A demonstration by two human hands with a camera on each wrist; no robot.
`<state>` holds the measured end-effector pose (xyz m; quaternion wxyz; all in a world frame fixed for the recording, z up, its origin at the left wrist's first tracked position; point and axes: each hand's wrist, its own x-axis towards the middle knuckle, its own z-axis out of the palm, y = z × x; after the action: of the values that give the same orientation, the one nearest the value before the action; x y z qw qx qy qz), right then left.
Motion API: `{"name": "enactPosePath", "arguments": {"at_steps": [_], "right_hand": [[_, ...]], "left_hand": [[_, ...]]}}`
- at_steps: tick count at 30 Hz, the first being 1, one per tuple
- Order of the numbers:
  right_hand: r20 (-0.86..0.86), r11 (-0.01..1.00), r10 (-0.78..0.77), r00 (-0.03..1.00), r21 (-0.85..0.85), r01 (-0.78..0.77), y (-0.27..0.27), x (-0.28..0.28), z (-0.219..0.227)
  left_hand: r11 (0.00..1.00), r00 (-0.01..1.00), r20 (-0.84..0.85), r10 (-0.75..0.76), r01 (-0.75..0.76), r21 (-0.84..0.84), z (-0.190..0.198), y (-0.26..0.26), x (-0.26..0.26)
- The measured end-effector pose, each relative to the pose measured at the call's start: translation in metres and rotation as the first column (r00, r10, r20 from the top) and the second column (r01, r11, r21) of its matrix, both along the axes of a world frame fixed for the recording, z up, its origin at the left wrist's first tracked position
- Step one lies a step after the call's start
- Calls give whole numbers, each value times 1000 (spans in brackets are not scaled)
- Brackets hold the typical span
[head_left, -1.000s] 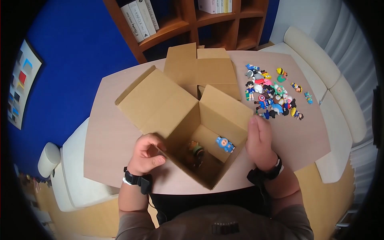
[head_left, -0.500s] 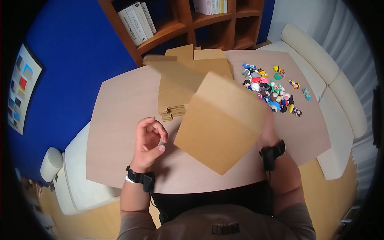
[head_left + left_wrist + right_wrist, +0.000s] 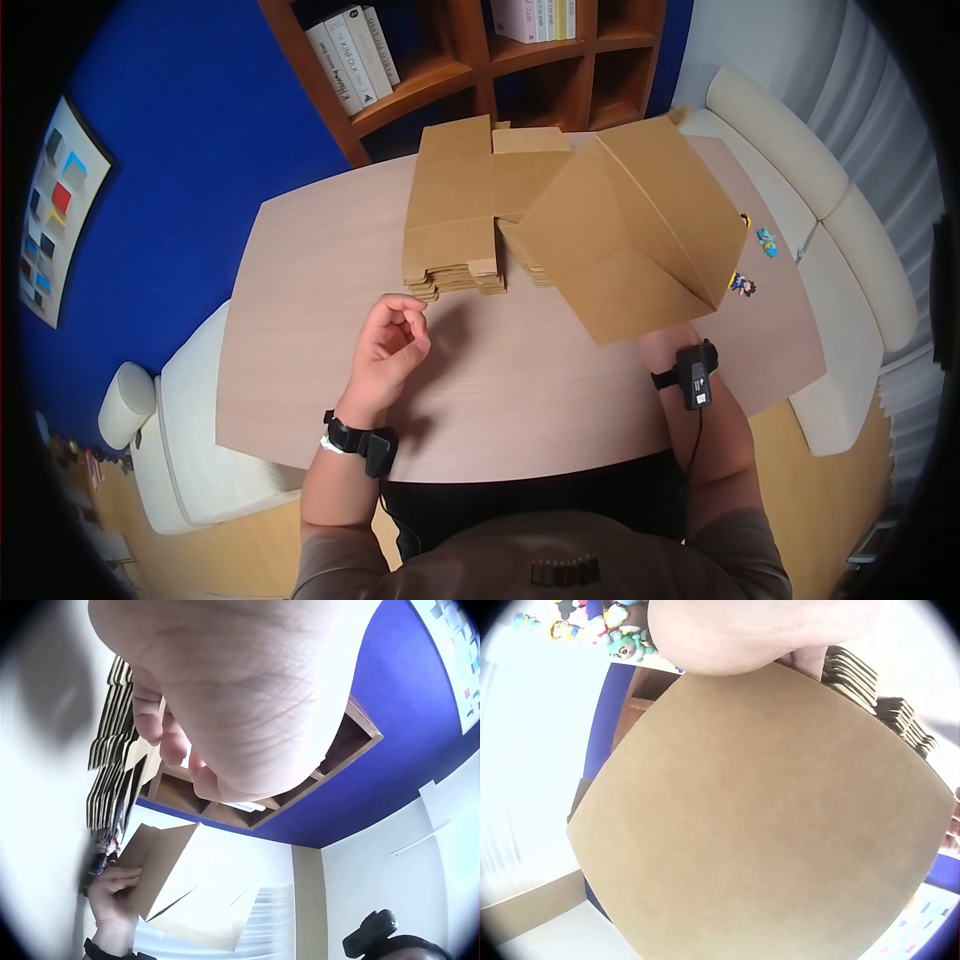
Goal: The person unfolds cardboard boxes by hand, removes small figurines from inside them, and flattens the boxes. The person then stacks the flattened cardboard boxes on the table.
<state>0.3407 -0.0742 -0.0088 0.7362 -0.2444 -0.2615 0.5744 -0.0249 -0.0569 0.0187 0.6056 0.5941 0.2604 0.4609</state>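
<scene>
My right hand (image 3: 665, 350) grips a cardboard box (image 3: 630, 230) and holds it tipped up above the right part of the table. The outside of the box faces me, and its inside is hidden in the head view. In the left wrist view, the fingers of that right hand (image 3: 112, 892) lie on a side of the box (image 3: 169, 862). Below and behind the box are small toy figures; a blue one (image 3: 767, 242) and a dark-haired one (image 3: 743, 285) show past its edge. My left hand (image 3: 392, 345) hovers over the table, fingers loosely curled, holding nothing.
Stacks of flattened cardboard (image 3: 450, 200) lie at the back middle of the table (image 3: 300, 330). More toy figures (image 3: 630, 646) appear at the top of the right wrist view. A wooden bookshelf (image 3: 420, 85) stands behind the table, and a pale sofa (image 3: 850, 200) on the right.
The box, earlier opening-up with two figures inside, has been tipped over and moved right and away, over the toy pile. My left hand has let go of it.
</scene>
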Motion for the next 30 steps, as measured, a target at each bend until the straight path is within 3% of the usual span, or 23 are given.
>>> {"name": "enactPosePath", "arguments": {"at_steps": [6, 12, 25, 28, 30], "right_hand": [[220, 995, -95, 971, 57, 85, -9, 9, -6], [526, 973, -229, 819, 126, 192, -34, 23, -21], [690, 959, -282, 667, 180, 219, -46, 31, -29], [605, 982, -189, 773, 106, 157, -43, 22, -19], [299, 999, -25, 954, 40, 14, -31, 6, -1]], "left_hand": [[1000, 1000, -20, -5, 4, -28, -3, 1, 0], [999, 999, -51, -14, 12, -45, -1, 0, 1], [998, 994, -106, -14, 8, -56, 0, -2, 4], [998, 993, -116, -10, 2, -65, -2, -2, 4], [998, 993, -117, -13, 5, -66, -1, -3, 4]]}}
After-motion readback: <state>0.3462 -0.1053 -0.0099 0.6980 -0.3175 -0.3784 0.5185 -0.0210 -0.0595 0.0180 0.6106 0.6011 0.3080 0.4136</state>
